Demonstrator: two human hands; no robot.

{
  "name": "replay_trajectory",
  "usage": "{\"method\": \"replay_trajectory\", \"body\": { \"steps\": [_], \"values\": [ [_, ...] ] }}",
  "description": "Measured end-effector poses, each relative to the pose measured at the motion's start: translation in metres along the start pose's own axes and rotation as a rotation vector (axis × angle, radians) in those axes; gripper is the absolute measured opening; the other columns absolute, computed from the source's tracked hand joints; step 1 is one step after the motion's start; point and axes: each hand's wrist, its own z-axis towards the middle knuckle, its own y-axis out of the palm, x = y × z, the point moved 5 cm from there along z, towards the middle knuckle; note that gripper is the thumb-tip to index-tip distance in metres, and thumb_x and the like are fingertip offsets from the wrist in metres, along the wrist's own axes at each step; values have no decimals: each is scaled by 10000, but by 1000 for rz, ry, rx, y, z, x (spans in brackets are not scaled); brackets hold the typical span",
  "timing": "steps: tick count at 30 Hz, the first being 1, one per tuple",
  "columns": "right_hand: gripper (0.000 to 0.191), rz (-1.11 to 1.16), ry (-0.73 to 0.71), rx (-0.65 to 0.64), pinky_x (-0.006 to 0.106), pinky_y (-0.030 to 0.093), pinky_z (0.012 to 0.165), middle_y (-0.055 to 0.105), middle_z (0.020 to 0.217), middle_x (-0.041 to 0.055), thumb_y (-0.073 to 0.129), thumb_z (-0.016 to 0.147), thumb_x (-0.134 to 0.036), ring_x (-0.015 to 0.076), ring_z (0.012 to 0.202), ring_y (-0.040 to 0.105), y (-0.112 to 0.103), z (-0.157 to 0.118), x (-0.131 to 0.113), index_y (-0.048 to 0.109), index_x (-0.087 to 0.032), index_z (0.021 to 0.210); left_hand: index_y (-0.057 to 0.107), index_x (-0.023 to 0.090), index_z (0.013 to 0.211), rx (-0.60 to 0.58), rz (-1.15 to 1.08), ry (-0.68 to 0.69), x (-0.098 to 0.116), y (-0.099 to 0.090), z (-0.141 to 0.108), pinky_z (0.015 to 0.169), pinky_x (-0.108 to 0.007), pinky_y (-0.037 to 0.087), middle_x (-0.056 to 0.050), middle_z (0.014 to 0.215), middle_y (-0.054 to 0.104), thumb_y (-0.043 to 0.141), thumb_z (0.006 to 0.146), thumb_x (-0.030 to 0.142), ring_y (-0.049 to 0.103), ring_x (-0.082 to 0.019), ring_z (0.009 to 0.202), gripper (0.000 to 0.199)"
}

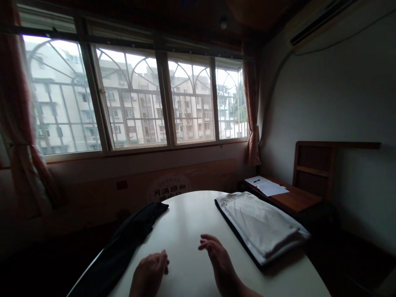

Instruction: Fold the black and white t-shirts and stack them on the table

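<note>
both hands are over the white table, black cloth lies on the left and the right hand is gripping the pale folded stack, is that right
Not quite: the right hand is not gripping the pale folded stack. The head view shows it apart from the stack, with white table visible between. The rest stands.

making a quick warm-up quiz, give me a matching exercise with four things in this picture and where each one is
1. dark cloth
2. right hand
3. white papers
4. pale cloth

a. on the brown wooden surface
b. lying on the white table, right side
c. along the table's left edge
d. between left hand and pale cloth

Pairs: 1-c, 2-d, 3-a, 4-b
</note>
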Motion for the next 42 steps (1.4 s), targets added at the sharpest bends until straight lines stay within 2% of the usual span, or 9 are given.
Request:
{"method": "replay_trajectory", "body": {
  "steps": [3,6,10,13,15,19,25,31,42],
  "values": [
    [724,-7,6,-11,461,444,1056,666,1296,94,343,985,-687,301,1209,603,-3,1,0,744,-225,598,517,274,397,-61,-59,-26,-5,8,4,1031,-421,412,-65,648,719,274,812,681,696,-309,807,630],
    [743,-34,11,-46,435,474,994,757,1053,103,361,989,-666,285,1103,653,0,-1,-1,708,-234,495,495,279,368,-108,-136,-95,-14,15,6,834,-394,472,-96,541,662,257,804,664,703,-335,835,628],
    [741,5,55,-53,333,519,701,673,567,102,409,928,-691,194,615,630,8,-1,-2,630,-209,410,483,267,410,-52,-125,-79,-14,10,3,670,-370,429,-73,484,600,269,781,661,622,-282,587,582],
    [701,48,170,-81,246,349,423,478,346,50,421,851,-692,106,330,403,14,-1,0,499,-209,348,507,251,489,44,-70,-2,-6,0,-1,632,-349,398,-49,524,590,274,795,675,569,-246,557,572],
    [636,59,245,-122,225,233,349,441,327,35,424,805,-654,87,276,343,17,-2,0,462,-217,345,523,245,548,73,-50,59,0,-3,-2,635,-335,403,-37,571,595,291,811,686,574,-236,593,563],
    [513,98,363,-135,212,173,282,416,320,17,438,718,-580,73,238,294,20,-3,1,414,-237,337,500,241,579,80,-48,154,8,-3,-3,662,-314,434,-24,670,626,333,848,697,587,-215,642,556],
    [601,58,362,-90,192,131,267,333,294,-22,479,700,-714,54,236,254,20,-3,0,412,-232,349,538,239,479,60,-76,75,-3,1,-1,736,-331,459,-33,630,642,284,858,779,623,-231,656,707],
    [745,75,362,-71,204,145,276,376,322,-8,472,637,-913,55,248,268,20,-5,-2,476,-206,403,698,236,583,39,-117,-36,-11,3,2,677,-355,475,-38,516,627,276,771,863,634,-260,584,780],
    [783,71,297,5,195,212,321,404,356,-10,424,749,-900,64,293,311,8,-3,8,538,-174,480,666,247,551,100,-80,6,-15,-1,2,750,-351,499,-39,581,674,323,832,738,678,-265,670,661]
  ]
}}
